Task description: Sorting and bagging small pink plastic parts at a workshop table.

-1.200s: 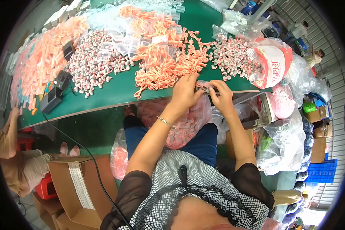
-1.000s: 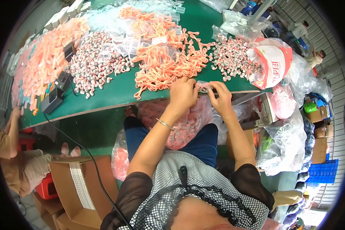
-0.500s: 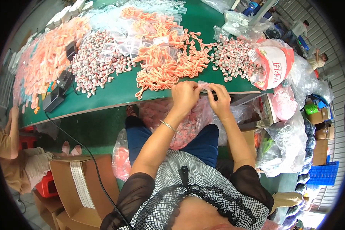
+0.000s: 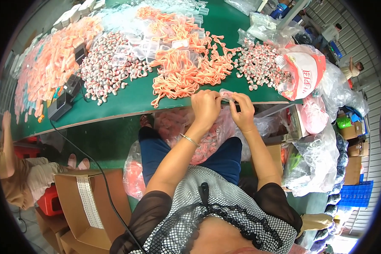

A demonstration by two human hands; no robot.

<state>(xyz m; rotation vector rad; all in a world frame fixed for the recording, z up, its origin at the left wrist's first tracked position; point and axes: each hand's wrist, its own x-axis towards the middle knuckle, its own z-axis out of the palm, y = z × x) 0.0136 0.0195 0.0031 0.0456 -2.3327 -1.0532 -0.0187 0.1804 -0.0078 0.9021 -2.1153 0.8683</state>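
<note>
With a light, even pinch we should avoid flexing the small clear case (image 4: 226,94), over the desk's (image 4: 127,105) near edge. Our left hand (image 4: 206,108) curls in at its nine o'clock side, grip hidden; our right hand (image 4: 243,112) has fingers closed on its three o'clock end. The case lies between both hands' fingertips, orange cords (image 4: 173,80) beyond at eleven o'clock.

We look through a single wide fisheye camera, worn on the head and facing steeply down. A patterned top (image 4: 186,182) sits closest to us at the lower edge; the hands (image 4: 205,111) lie farther out, above center. Beyond them we take in the table (image 4: 131,95), its straight edge bent by the lens.
</note>
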